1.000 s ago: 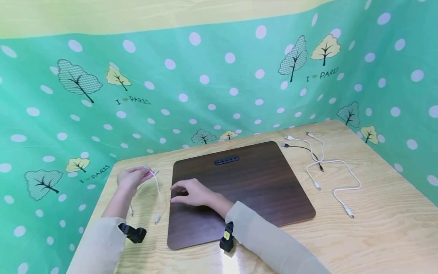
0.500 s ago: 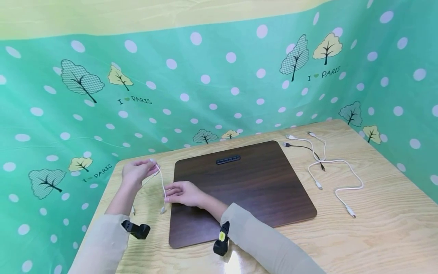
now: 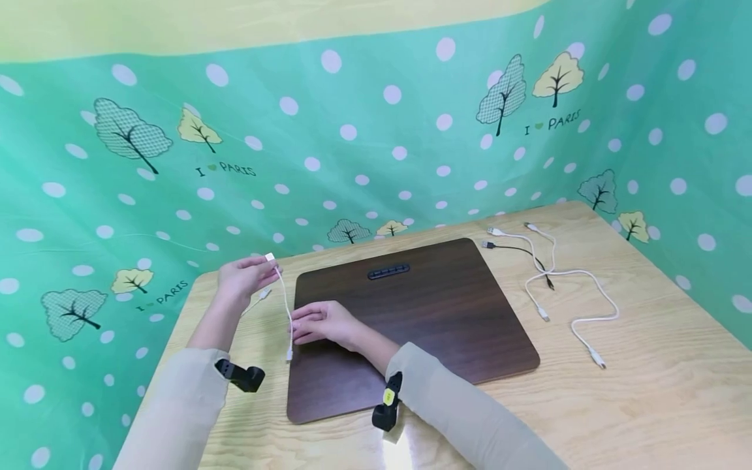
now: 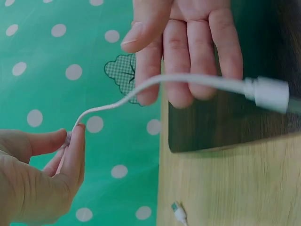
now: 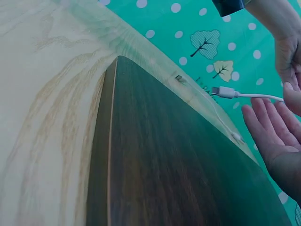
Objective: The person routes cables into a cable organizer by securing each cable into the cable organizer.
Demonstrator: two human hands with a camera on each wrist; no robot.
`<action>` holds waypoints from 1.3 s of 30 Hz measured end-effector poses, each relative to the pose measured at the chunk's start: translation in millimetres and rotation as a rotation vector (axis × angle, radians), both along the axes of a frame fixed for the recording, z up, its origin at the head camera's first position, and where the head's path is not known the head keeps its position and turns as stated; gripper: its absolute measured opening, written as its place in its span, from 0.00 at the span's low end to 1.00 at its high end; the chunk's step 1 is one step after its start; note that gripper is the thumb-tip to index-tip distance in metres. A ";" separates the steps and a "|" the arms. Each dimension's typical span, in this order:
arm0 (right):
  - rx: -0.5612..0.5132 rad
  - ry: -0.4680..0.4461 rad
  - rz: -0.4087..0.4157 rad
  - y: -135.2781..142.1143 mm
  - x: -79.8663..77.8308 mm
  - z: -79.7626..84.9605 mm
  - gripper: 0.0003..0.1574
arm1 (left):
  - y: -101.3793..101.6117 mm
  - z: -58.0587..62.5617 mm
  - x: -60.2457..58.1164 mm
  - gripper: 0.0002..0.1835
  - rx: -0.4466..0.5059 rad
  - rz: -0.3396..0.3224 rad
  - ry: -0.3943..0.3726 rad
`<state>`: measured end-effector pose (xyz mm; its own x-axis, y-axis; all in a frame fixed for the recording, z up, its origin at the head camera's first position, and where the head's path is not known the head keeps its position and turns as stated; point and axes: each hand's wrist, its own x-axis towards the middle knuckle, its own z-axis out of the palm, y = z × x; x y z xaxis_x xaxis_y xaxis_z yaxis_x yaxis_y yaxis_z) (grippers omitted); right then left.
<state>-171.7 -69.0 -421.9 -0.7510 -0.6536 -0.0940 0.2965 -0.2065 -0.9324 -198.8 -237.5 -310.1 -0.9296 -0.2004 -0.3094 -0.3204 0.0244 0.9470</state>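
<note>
- Far left we've got our left hand (image 3: 241, 277), pinching one end of a short white cable (image 4: 202, 80) between thumb and fingers, with a black camera (image 3: 242, 376) strapped to that wrist.
- Just past that hand, we can see a second white cable (image 4: 179, 213) lying on the wood-look surface (image 3: 658, 385), partly hidden behind our fingers.
- The pinched cable is up in the air by the board's left edge, running down from our left hand, with the plug on its other end dangling.
- Next over is our right hand (image 3: 326, 324), fingers pretty much straight under the cable, which lies across them; thumb's off to one side, so we aren't gripping anything there.
- Middle: a dark brown board (image 3: 423, 326) flat on the surface below our right arm, a little black slotted piece (image 3: 388, 271) near its far edge.
- Right of the board we've got a short black cable (image 3: 517, 249) and some white cables (image 3: 597, 358) crossing over it, kinda tangled-looking.
</note>
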 end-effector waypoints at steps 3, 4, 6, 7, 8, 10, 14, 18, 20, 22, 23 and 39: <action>0.009 -0.028 -0.048 5.8 -4.2 -2.6 0.20 | 3.3 -3.2 -5.6 0.28 0.024 -0.013 -0.011; 0.014 -0.044 -0.063 8.2 -5.7 -3.5 0.19 | 4.5 -4.5 -7.4 0.29 0.033 -0.018 -0.017; 0.034 -0.068 -0.096 13.0 -8.2 -5.3 0.18 | 6.1 -8.1 -11.2 0.29 0.059 -0.028 -0.025; 0.047 -0.071 -0.110 15.4 -9.1 -5.9 0.18 | 6.9 -10.0 -12.9 0.29 0.072 -0.033 -0.027; 0.059 -0.084 -0.118 18.0 -9.8 -6.2 0.17 | 7.9 -11.7 -14.1 0.29 0.079 -0.041 -0.029; 0.080 -0.091 -0.127 22.8 -10.7 -6.3 0.17 | 9.7 -15.6 -16.8 0.30 0.097 -0.058 -0.029; 0.121 -0.098 -0.130 30.9 -11.7 -5.9 0.18 | 14.1 -24.2 -22.2 0.30 0.098 -0.088 -0.013; 0.168 -0.117 -0.120 37.8 -12.4 -6.7 0.18 | 20.5 -33.0 -27.8 0.29 0.079 -0.118 -0.009; 0.192 -0.125 -0.116 41.2 -11.9 -7.6 0.19 | 23.2 -37.7 -29.9 0.28 0.076 -0.143 -0.008; 0.213 -0.139 -0.121 44.6 -10.6 -8.3 0.19 | 25.4 -43.5 -31.8 0.27 0.081 -0.164 -0.007; 0.221 -0.146 -0.127 46.3 -9.8 -8.7 0.18 | 26.4 -46.5 -32.5 0.27 0.088 -0.171 -0.007; 0.299 -0.150 -0.203 68.5 -2.4 0.6 0.17 | 46.8 -67.7 -44.9 0.29 0.178 -0.200 -0.061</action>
